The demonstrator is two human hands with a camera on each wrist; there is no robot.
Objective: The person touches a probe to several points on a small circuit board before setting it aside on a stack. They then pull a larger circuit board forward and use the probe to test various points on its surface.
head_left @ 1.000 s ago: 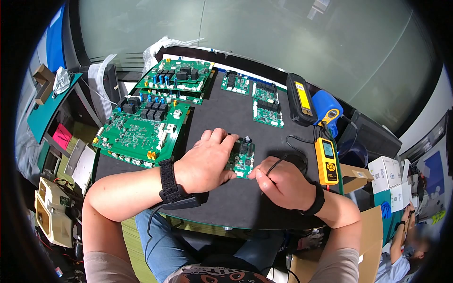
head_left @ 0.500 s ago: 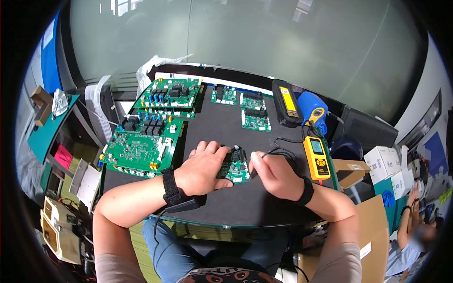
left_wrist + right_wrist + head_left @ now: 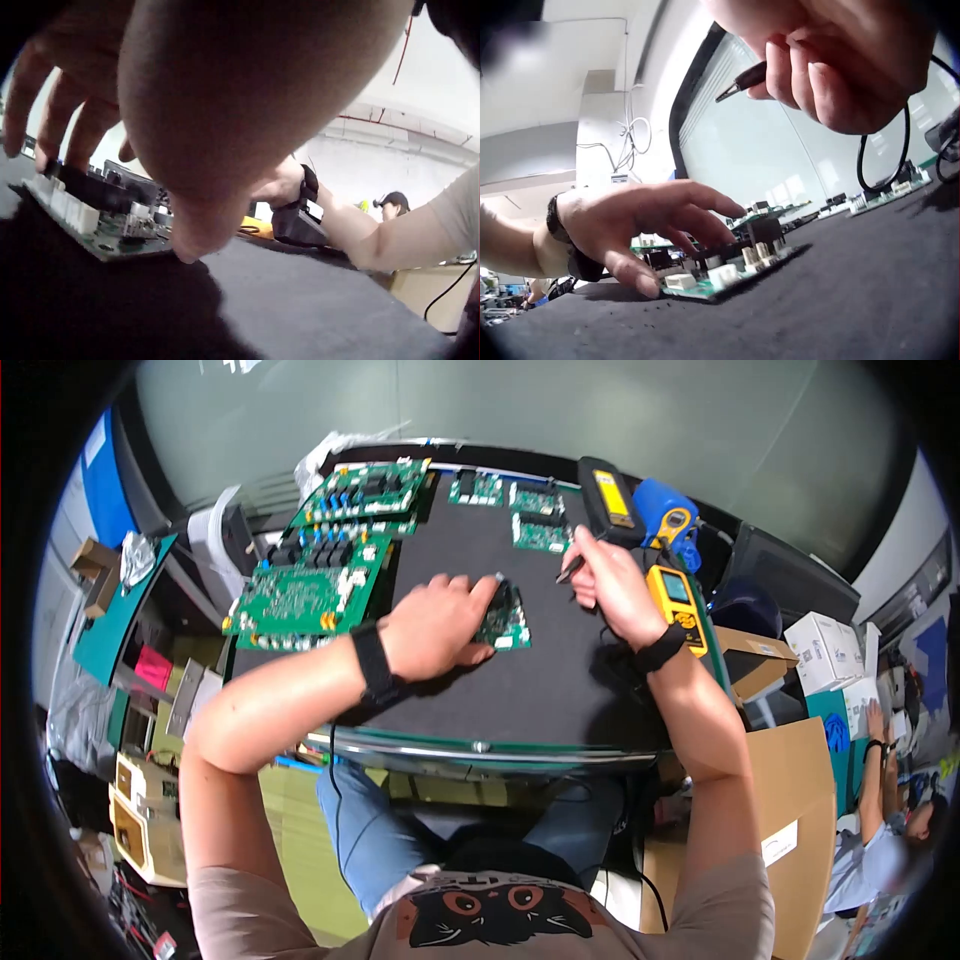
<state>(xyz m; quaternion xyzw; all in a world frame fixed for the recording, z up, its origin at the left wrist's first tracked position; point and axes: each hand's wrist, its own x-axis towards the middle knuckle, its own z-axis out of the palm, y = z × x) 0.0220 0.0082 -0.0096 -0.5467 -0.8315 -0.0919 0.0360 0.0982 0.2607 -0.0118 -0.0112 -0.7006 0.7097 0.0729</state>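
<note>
A small green circuit board (image 3: 513,625) with black and white components lies on the dark mat. My left hand (image 3: 435,625) holds it from the left, thumb at the near edge and fingers bent over the far part. In the left wrist view, the thumb comes down beside the board's (image 3: 112,238) corner. My right hand (image 3: 615,588) is up and to the right of the board, gripping a black pen-like tool (image 3: 748,78) with a pointed metal tip. That tip points left, clear of the board. A black cable (image 3: 864,166) loops below the right hand.
Large green boards (image 3: 300,600) are stacked at the left. Several small boards (image 3: 540,532) lie at the back. A yellow handheld meter (image 3: 678,600), a black case (image 3: 612,500) and a blue device (image 3: 665,510) stand at the right. The table's front edge (image 3: 480,746) is near me.
My right hand has moved from beside the board's right edge up and away to the right, carrying the tool. The left hand has stayed on the board. The head view has shifted.
</note>
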